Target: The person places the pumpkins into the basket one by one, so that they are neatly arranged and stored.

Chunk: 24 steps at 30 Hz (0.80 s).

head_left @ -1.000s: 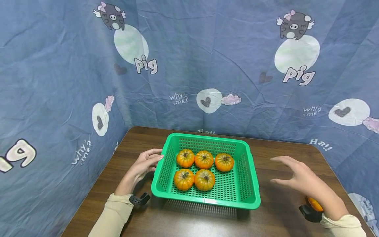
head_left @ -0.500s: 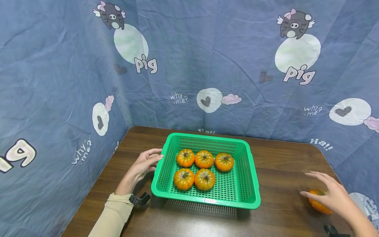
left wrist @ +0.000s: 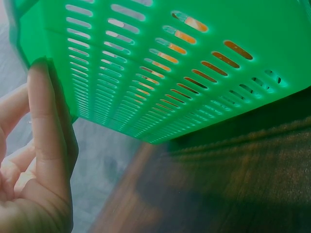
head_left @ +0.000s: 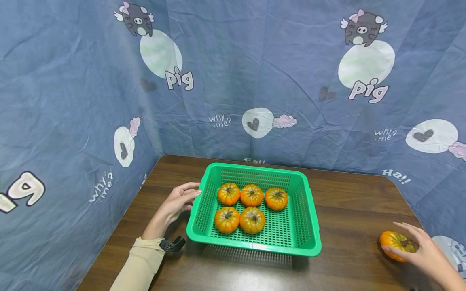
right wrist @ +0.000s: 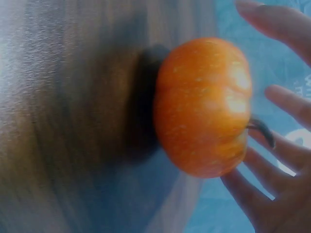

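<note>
A green plastic basket (head_left: pixel 254 246) stands on the table with several small orange pumpkins (head_left: pixel 252 220) inside. At its left rim is my left hand (head_left: pixel 176 203), the thumb on the edge and a finger lower against the outside. The left wrist view shows a straight finger (left wrist: pixel 46 116) reaching the slotted wall's edge. Far to the right, another pumpkin (head_left: pixel 393 241) lies on the table. My right hand (head_left: pixel 426 252) reaches over it with spread fingers. In the right wrist view this pumpkin (right wrist: pixel 204 107) has a dark curved stem, and the fingers (right wrist: pixel 289 104) are spread around its stem side.
The brown wooden table (head_left: pixel 349 214) has its back edge close to a blue patterned cloth (head_left: pixel 233 72). That cloth also runs down the left and right sides. Inside the basket, the right end shows a bare slotted floor (head_left: pixel 282 232).
My right hand has moved right and toward me, from beside the basket to the lone pumpkin, which now shows more fully. The left hand and basket have stayed in place.
</note>
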Tool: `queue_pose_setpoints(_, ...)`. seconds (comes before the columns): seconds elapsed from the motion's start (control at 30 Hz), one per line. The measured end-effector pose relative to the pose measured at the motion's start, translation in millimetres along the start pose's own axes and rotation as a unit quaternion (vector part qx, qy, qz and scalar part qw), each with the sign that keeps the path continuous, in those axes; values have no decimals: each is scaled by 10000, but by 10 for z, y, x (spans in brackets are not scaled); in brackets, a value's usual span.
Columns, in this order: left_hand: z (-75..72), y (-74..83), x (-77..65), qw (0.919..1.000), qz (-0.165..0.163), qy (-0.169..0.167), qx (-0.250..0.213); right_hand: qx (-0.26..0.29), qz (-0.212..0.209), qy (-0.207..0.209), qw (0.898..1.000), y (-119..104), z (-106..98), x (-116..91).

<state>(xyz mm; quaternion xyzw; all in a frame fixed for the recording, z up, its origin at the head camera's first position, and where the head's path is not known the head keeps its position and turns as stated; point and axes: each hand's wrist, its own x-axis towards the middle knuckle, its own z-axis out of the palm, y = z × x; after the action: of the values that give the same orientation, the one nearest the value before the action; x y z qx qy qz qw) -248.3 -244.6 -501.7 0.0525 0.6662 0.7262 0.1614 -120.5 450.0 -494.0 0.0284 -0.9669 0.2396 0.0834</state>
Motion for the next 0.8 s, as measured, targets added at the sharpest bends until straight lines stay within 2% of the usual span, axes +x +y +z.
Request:
queue_pose_setpoints(0.1,1,0,4,10000,10,3,-19,91,-67,161,9998,54,25,-35)
queue_pose_setpoints(0.2,2,-2,5,10000,-13,35,-36,61,157,65,9998,76,29,-51)
queue_pose_setpoints(0.3,4,-5,3,10000,-39,57,-19,77,601,-478,9970,79,17,-57)
queue_pose_setpoints(0.43,2,-6,0,10000,-20,53,12,99,1107,-1096,9877,81,13,-50)
queue_pose_setpoints(0.6,3,-4,0,10000,20,26,14,-101,1368,-1175,9835,95,32,-53)
queue_pose_setpoints(0.8,2,0,-1,10000,41,-7,19,-183,1457,-1206,9818,81,31,-39)
